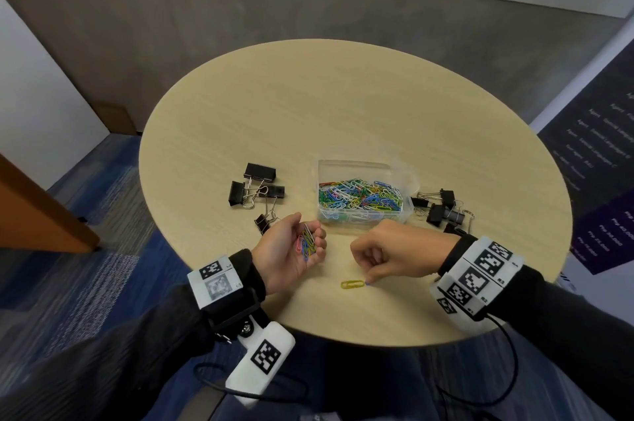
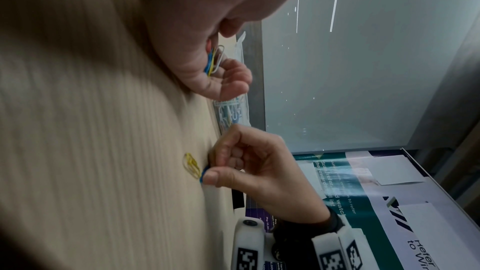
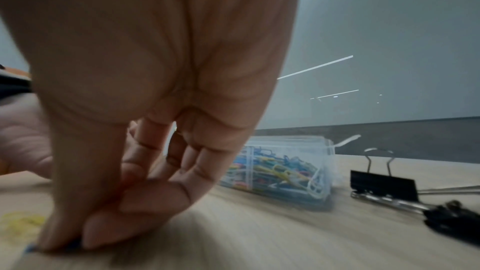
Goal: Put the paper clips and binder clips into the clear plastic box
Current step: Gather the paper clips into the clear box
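Note:
The clear plastic box (image 1: 353, 164) stands mid-table, holding several coloured paper clips. My left hand (image 1: 308, 230) lies palm up beside it, its fingers curled round a small bunch of coloured paper clips (image 1: 306, 245), which also show in the left wrist view (image 2: 214, 59). My right hand (image 1: 370, 280) is down on the table near the front edge, thumb and forefinger pinching a blue paper clip (image 2: 203, 171). A yellow paper clip (image 1: 352, 284) lies flat just left of those fingertips. Black binder clips sit in a group left of the box (image 1: 257, 189) and another right of it (image 1: 441, 209).
The round light-wood table (image 1: 308, 104) has its front edge close behind both wrists. In the right wrist view the box (image 3: 285, 167) stands beyond my fingers, with a binder clip (image 3: 381, 184) to its right. A dark printed banner (image 1: 600, 180) stands at the right.

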